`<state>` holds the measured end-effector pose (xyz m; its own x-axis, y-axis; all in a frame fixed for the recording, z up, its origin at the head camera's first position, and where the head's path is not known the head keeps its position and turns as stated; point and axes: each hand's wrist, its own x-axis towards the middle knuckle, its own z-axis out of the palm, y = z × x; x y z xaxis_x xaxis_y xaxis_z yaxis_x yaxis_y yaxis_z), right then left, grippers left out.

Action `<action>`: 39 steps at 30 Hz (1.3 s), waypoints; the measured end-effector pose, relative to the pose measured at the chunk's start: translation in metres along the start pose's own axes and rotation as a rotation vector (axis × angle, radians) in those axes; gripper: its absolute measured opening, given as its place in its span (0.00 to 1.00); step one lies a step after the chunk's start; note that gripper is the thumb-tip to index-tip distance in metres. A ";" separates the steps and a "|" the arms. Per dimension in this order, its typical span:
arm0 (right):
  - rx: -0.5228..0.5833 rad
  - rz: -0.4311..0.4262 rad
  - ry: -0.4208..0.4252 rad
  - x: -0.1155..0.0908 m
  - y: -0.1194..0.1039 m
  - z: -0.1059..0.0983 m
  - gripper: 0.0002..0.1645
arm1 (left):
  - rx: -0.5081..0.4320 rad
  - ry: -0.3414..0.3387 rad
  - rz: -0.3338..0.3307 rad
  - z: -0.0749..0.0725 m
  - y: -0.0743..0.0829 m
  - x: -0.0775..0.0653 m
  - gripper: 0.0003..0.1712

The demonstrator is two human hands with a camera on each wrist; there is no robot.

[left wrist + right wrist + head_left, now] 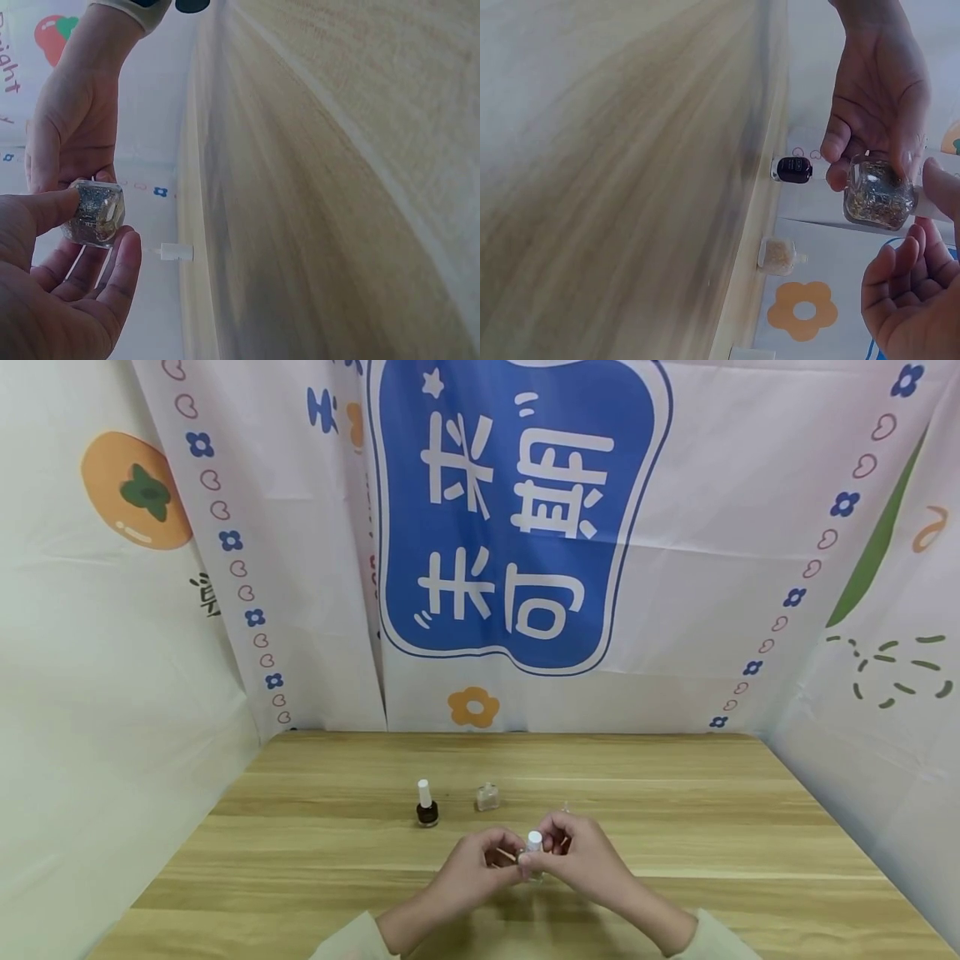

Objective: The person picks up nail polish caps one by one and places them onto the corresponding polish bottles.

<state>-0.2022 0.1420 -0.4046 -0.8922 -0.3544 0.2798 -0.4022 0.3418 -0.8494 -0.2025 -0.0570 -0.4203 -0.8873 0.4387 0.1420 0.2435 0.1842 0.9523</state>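
Both my hands meet over the front middle of the table around a clear glass nail polish bottle (881,204) with glitter inside. My left hand (480,864) holds the bottle's glass body between thumb and fingers. My right hand (581,857) pinches the bottle at its white cap (535,837), which sits at the neck. In the head view the bottle stands upright, its body partly covered by fingers. Beyond the hands stand a dark nail polish bottle (427,812) with a white cap and a small pale bottle (487,797) with no cap on its neck.
A separate white cap (177,252) stands on the wooden table (337,852), with a thin stem pointing up; the right hand mostly hides it in the head view. Printed cloth (697,610) hangs behind the table and at both sides.
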 end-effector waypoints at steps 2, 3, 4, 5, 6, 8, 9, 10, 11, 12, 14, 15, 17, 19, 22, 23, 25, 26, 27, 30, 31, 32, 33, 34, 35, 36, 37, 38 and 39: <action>-0.004 -0.009 -0.015 0.000 0.000 -0.002 0.17 | 0.001 0.005 -0.003 0.000 0.001 0.000 0.10; -0.009 -0.017 -0.024 0.000 0.001 -0.004 0.17 | -0.001 0.007 -0.004 0.000 0.001 0.000 0.10; -0.016 -0.027 -0.035 0.001 0.001 -0.006 0.16 | -0.004 0.009 -0.006 0.000 0.001 0.000 0.11; -0.025 -0.033 -0.047 0.001 0.001 -0.008 0.16 | -0.009 0.010 -0.008 -0.001 0.002 0.000 0.11; -0.028 -0.042 -0.060 0.001 0.001 -0.011 0.16 | -0.012 0.008 -0.011 -0.001 0.002 0.000 0.10; -0.024 -0.056 -0.094 0.002 0.001 -0.015 0.16 | -0.020 0.006 -0.017 -0.002 0.003 0.000 0.10; -0.017 -0.063 -0.111 0.003 0.001 -0.018 0.17 | -0.021 0.005 -0.018 -0.002 0.003 0.001 0.10; -0.005 -0.070 -0.127 0.004 0.000 -0.020 0.17 | -0.019 0.005 -0.020 -0.003 0.002 0.001 0.10; 0.009 -0.075 -0.145 0.004 0.001 -0.022 0.18 | -0.017 0.005 -0.019 -0.003 0.002 0.002 0.10; 0.025 -0.084 -0.161 0.005 0.001 -0.024 0.18 | -0.015 0.003 -0.018 -0.003 0.002 0.002 0.10; 0.052 -0.105 -0.187 0.006 0.003 -0.026 0.19 | -0.014 0.000 -0.008 -0.003 0.000 0.002 0.11; 0.062 -0.117 -0.197 0.007 0.003 -0.027 0.19 | -0.015 -0.002 -0.004 -0.003 -0.001 0.002 0.11; 0.071 -0.134 -0.217 0.007 0.005 -0.027 0.18 | -0.022 -0.008 0.003 -0.002 -0.002 0.002 0.11; 0.080 -0.157 -0.229 0.007 0.006 -0.027 0.17 | -0.025 -0.011 0.007 -0.001 -0.002 0.002 0.11; 0.091 -0.180 -0.244 0.007 0.007 -0.026 0.16 | -0.025 -0.012 0.009 -0.001 -0.003 0.002 0.11; 0.097 -0.183 -0.247 0.007 0.007 -0.026 0.15 | -0.024 -0.012 0.010 -0.001 -0.003 0.002 0.11; 0.106 -0.187 -0.245 0.007 0.007 -0.026 0.13 | -0.024 -0.012 0.012 -0.001 -0.002 0.002 0.12; 0.105 -0.182 -0.239 0.007 0.007 -0.025 0.12 | -0.024 -0.012 0.011 -0.001 -0.002 0.002 0.12; 0.106 -0.178 -0.233 0.007 0.007 -0.025 0.12 | -0.025 -0.012 0.010 -0.001 -0.002 0.002 0.12; 0.105 -0.148 -0.206 0.007 0.007 -0.022 0.10 | -0.027 -0.011 0.005 -0.001 -0.002 0.001 0.12; 0.105 -0.129 -0.198 0.007 0.007 -0.021 0.10 | -0.029 -0.011 0.003 -0.001 -0.001 0.001 0.12; 0.107 -0.110 -0.192 0.007 0.008 -0.020 0.10 | -0.030 -0.012 0.002 -0.001 -0.001 0.001 0.12; 0.112 -0.095 -0.185 0.007 0.008 -0.019 0.10 | -0.032 -0.012 0.002 -0.001 0.000 0.001 0.12; 0.116 -0.075 -0.178 0.007 0.008 -0.019 0.10 | -0.034 -0.013 0.004 0.000 0.000 0.001 0.12; 0.116 -0.056 -0.170 0.007 0.008 -0.018 0.10 | -0.037 -0.013 0.004 0.000 0.000 0.001 0.11; 0.118 -0.040 -0.163 0.007 0.009 -0.017 0.11 | -0.039 -0.014 0.005 0.000 0.001 0.001 0.11; 0.123 -0.026 -0.157 0.007 0.009 -0.016 0.11 | -0.040 -0.014 0.007 0.000 0.001 0.001 0.11; 0.127 -0.017 -0.151 0.007 0.009 -0.016 0.11 | -0.039 -0.013 0.007 0.000 0.002 0.001 0.11; 0.132 -0.011 -0.146 0.007 0.008 -0.015 0.12 | -0.038 -0.013 0.008 0.000 0.002 0.001 0.11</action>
<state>-0.2146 0.1556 -0.4030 -0.8447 -0.4834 0.2296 -0.3725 0.2232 -0.9008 -0.2026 -0.0559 -0.4185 -0.8805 0.4510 0.1461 0.2350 0.1476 0.9607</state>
